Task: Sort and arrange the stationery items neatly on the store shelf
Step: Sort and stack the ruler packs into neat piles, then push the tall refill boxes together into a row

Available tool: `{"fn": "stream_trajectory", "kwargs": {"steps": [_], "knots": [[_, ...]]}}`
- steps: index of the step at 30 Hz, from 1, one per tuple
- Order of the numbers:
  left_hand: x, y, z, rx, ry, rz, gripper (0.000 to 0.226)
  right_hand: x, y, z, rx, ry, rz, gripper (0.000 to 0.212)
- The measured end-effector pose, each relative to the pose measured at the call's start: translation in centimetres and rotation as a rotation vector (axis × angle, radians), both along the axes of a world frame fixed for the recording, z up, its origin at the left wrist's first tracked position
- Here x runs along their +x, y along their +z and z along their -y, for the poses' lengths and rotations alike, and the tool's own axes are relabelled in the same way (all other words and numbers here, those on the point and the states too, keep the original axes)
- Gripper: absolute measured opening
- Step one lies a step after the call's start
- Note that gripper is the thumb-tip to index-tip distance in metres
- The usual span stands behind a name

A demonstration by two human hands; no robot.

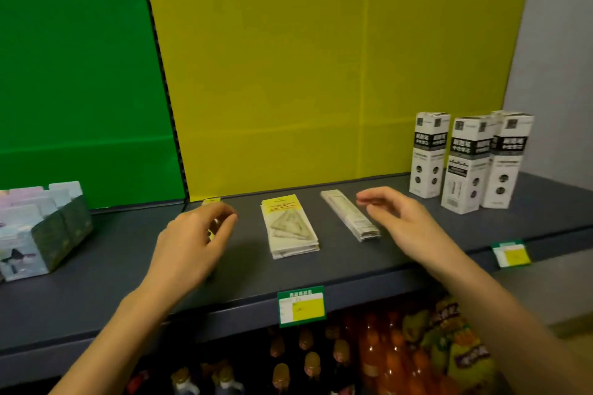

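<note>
A stack of packaged set-square kits (290,228) lies flat in the middle of the grey shelf (106,272). Just right of it lies a narrow stack of packaged rulers (349,213). My right hand (398,218) hovers beside the rulers with fingers spread, holding nothing. My left hand (195,240) curls over another packet (211,202) with yellow print, mostly hiding it; whether the hand grips it I cannot tell. Three upright white-and-black pen refill boxes (467,163) stand at the right rear.
A display box of pastel cards (38,228) sits at the shelf's left. Price tags (301,306) (511,254) hang on the front edge. Bottled drinks (369,353) fill the shelf below. Green and yellow back panels rise behind.
</note>
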State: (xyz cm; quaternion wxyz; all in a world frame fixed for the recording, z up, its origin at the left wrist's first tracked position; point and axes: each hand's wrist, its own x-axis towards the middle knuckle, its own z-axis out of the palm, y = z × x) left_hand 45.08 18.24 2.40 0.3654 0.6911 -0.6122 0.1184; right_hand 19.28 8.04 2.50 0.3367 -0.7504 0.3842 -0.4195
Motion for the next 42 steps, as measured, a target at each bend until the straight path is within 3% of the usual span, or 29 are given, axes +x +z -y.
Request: {"fn": "stream_trajectory", "kwargs": {"steps": [2, 6, 11, 15, 21, 26, 30, 33, 36, 40, 42], "knots": [[-2.2, -0.1, 0.5, -0.003, -0.021, 0.038, 0.014, -3.9, -0.2, 0.8, -0.027, -0.069, -0.033, 0.020], [-7.0, -0.6, 2.5, 0.036, -0.098, 0.040, 0.037, -11.3, -0.4, 2.3, -0.049, -0.201, -0.062, 0.019], [-13.6, -1.3, 5.5, 0.024, -0.078, -0.003, 0.023, -19.2, -1.0, 5.1, -0.028, -0.293, -0.116, 0.019], [-18.0, -2.0, 8.1, 0.030, -0.120, -0.015, 0.039, -23.7, -1.3, 7.7, -0.043, -0.287, -0.141, 0.020], [-22.6, -2.6, 12.2, 0.028, -0.059, 0.015, 0.019, -27.5, -1.1, 11.8, -0.083, -0.258, -0.179, 0.019], [-25.2, -1.6, 16.1, 0.086, -0.018, 0.113, 0.033, -28.5, -1.0, 15.5, -0.108, -0.236, -0.201, 0.026], [-26.2, -0.8, 19.8, 0.107, -0.009, 0.119, 0.045, -27.7, -0.8, 19.0, -0.097, -0.210, -0.179, 0.047], [-26.4, -0.1, 23.5, 0.160, -0.041, 0.045, 0.057, -26.8, -0.3, 21.2, -0.037, -0.144, -0.164, 0.070], [-26.7, 0.5, 27.0, 0.216, -0.106, -0.166, 0.072, -25.9, -0.1, 23.2, 0.000, -0.047, -0.175, 0.089], [-27.0, 0.5, 30.5, 0.288, -0.264, -0.623, 0.088, -25.3, -0.1, 24.6, 0.099, 0.089, -0.110, 0.089], [-26.8, 0.5, 31.7, 0.288, -0.302, -0.762, 0.091, -25.2, -0.3, 25.2, 0.114, 0.125, -0.108, 0.085]]}}
